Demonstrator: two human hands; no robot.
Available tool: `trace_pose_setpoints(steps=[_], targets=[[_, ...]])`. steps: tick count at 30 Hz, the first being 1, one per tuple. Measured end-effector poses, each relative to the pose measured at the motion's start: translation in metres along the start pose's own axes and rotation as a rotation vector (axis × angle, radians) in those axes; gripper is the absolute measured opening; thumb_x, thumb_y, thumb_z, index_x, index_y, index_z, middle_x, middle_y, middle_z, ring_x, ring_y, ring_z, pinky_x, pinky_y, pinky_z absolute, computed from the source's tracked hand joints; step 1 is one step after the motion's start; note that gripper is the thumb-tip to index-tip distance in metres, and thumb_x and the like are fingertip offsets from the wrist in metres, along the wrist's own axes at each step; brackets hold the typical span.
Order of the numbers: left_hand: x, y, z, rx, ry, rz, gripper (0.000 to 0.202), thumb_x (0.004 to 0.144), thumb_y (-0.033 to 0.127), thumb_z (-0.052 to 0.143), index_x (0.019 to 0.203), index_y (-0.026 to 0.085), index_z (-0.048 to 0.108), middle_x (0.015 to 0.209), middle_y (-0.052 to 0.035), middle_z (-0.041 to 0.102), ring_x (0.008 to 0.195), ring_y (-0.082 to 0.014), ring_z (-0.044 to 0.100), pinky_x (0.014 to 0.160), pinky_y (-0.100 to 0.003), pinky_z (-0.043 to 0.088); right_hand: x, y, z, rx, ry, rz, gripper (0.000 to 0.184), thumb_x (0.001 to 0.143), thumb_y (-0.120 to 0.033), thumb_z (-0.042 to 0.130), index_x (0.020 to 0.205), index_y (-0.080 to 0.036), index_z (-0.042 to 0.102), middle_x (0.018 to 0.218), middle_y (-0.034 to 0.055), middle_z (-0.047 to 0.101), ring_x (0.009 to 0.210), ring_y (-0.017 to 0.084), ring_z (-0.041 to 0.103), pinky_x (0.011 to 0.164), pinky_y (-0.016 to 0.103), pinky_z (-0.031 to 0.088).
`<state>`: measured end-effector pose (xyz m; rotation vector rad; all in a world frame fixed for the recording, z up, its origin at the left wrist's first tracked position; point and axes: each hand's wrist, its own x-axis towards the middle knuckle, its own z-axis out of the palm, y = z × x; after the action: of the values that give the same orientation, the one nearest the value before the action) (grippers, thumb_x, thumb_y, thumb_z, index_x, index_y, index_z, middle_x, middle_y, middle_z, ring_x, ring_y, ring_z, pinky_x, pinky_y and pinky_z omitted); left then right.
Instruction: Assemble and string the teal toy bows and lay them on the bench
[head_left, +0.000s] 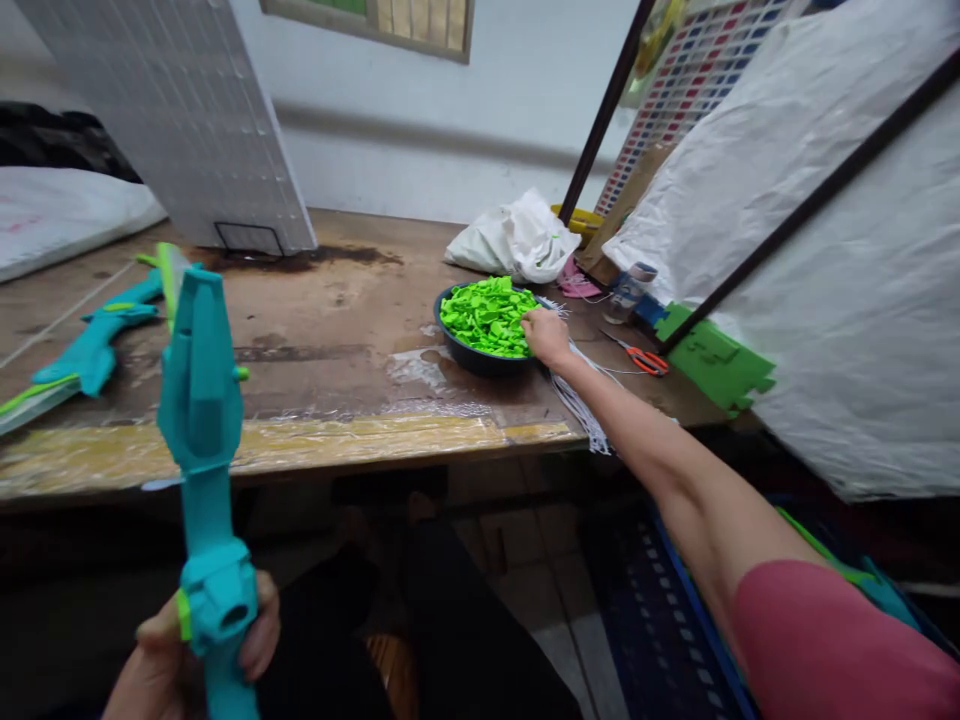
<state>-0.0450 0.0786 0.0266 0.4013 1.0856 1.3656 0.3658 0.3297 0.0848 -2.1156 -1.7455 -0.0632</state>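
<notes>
My left hand [259, 625] is wrapped round a teal plastic toy bow [201, 400] with small green parts, held upright in front of the table's edge. My right hand [546, 335] is stretched out to the right side of a dark round bowl [484, 362], fingers curled in at the pieces. Bright green plastic pieces [487, 312] heap up above the bowl's rim. Whether the fingertips hold a piece is hidden. A second teal and green toy bow [101, 340] lies on the table at the left, with a thin white string along it.
Beside the bowl, white cords [581, 400] hang over the edge of the wooden table [337, 310]. Orange-handled scissors [646, 361], a green foam mat piece [716, 360] and a clear jar [632, 290] are at the right. Behind the bowl sits a white sack [517, 240]. A blue crate [652, 600] stands below.
</notes>
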Motion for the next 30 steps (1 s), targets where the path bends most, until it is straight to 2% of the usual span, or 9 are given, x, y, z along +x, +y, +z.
trace_pose_setpoints(steps=[3, 6, 10, 15, 20, 23, 25, 27, 30], targets=[[0.009, 0.007, 0.001, -0.120, -0.067, -0.004, 0.064, 0.057, 0.063, 0.089, 0.104, 0.024, 0.071, 0.066, 0.0014, 0.056, 0.041, -0.0078, 0.038, 0.033, -0.020, 0.038, 0.019, 0.008, 0.016, -0.106, -0.046, 0.063, 0.031, 0.090, -0.024, 0.064, 0.115, -0.008, 0.072, 0.126, 0.0240, 0.064, 0.123, 0.034, 0.058, 0.106, 0.043, 0.045], [0.013, 0.017, 0.000, -0.146, -0.163, -0.005, 0.048, 0.072, 0.048, 0.083, 0.109, 0.021, 0.070, 0.068, 0.0009, 0.051, 0.042, -0.0080, 0.039, 0.035, -0.021, 0.041, 0.029, 0.009, 0.024, -0.162, -0.076, 0.114, 0.035, 0.088, -0.028, 0.069, 0.118, -0.009, 0.071, 0.131, 0.0229, 0.061, 0.124, 0.034, 0.058, 0.104, 0.041, 0.046], [0.012, 0.023, -0.002, -0.125, -0.298, -0.006, 0.049, 0.077, 0.049, 0.079, 0.115, 0.019, 0.069, 0.074, -0.0033, 0.056, 0.050, -0.0134, 0.050, 0.042, -0.026, 0.047, 0.038, 0.011, 0.023, -0.175, -0.111, 0.164, 0.036, 0.092, -0.032, 0.069, 0.121, -0.011, 0.067, 0.129, 0.0171, 0.063, 0.118, 0.028, 0.062, 0.101, 0.042, 0.050], [0.003, 0.019, -0.002, -0.166, -0.411, -0.020, 0.049, 0.084, 0.050, 0.073, 0.118, 0.015, 0.069, 0.075, -0.0044, 0.057, 0.049, -0.0119, 0.049, 0.043, -0.024, 0.047, 0.033, 0.014, 0.020, -0.162, -0.117, 0.114, 0.030, 0.097, -0.039, 0.065, 0.114, -0.014, 0.066, 0.117, 0.0074, 0.067, 0.107, 0.021, 0.065, 0.095, 0.042, 0.055], [-0.003, 0.017, 0.008, -0.360, -0.509, 0.014, 0.055, 0.083, 0.058, 0.072, 0.111, 0.011, 0.072, 0.066, -0.0008, 0.051, 0.042, -0.0075, 0.039, 0.037, -0.020, 0.040, 0.017, 0.008, 0.015, -0.110, -0.079, 0.014, 0.021, 0.094, -0.032, 0.069, 0.102, -0.013, 0.067, 0.108, 0.0067, 0.068, 0.098, 0.019, 0.064, 0.091, 0.037, 0.051], [-0.005, 0.014, 0.012, -0.478, -0.528, 0.049, 0.055, 0.086, 0.060, 0.069, 0.109, 0.010, 0.072, 0.064, 0.0011, 0.048, 0.042, -0.0064, 0.035, 0.037, -0.018, 0.035, 0.012, 0.002, 0.006, -0.024, -0.057, -0.006, 0.009, 0.085, -0.017, 0.073, 0.080, -0.014, 0.067, 0.095, 0.0119, 0.070, 0.082, 0.017, 0.060, 0.079, 0.032, 0.044], [-0.006, 0.010, 0.012, -0.542, -0.504, 0.078, 0.051, 0.089, 0.057, 0.067, 0.107, 0.009, 0.071, 0.066, 0.0013, 0.046, 0.045, -0.0069, 0.037, 0.040, -0.019, 0.035, 0.010, -0.002, -0.002, 0.053, -0.049, 0.000, 0.020, 0.079, -0.008, 0.073, 0.065, -0.017, 0.063, 0.084, 0.0121, 0.070, 0.070, 0.016, 0.054, 0.071, 0.032, 0.038], [-0.008, 0.006, 0.011, -0.583, -0.483, 0.098, 0.048, 0.090, 0.054, 0.067, 0.107, 0.009, 0.070, 0.068, 0.0009, 0.046, 0.050, -0.0085, 0.041, 0.046, -0.021, 0.039, 0.007, -0.006, -0.010, 0.138, -0.042, 0.020, 0.030, 0.075, -0.003, 0.073, 0.055, -0.020, 0.060, 0.072, 0.0086, 0.066, 0.061, 0.015, 0.047, 0.067, 0.034, 0.034], [-0.012, 0.000, 0.010, -0.611, -0.477, 0.103, 0.045, 0.090, 0.051, 0.068, 0.108, 0.010, 0.070, 0.072, -0.0004, 0.047, 0.056, -0.0109, 0.045, 0.054, -0.025, 0.042, -0.008, -0.018, -0.024, 0.290, 0.001, 0.053, 0.036, 0.074, -0.001, 0.072, 0.049, -0.022, 0.058, 0.066, 0.0081, 0.063, 0.061, 0.016, 0.049, 0.067, 0.037, 0.032]])
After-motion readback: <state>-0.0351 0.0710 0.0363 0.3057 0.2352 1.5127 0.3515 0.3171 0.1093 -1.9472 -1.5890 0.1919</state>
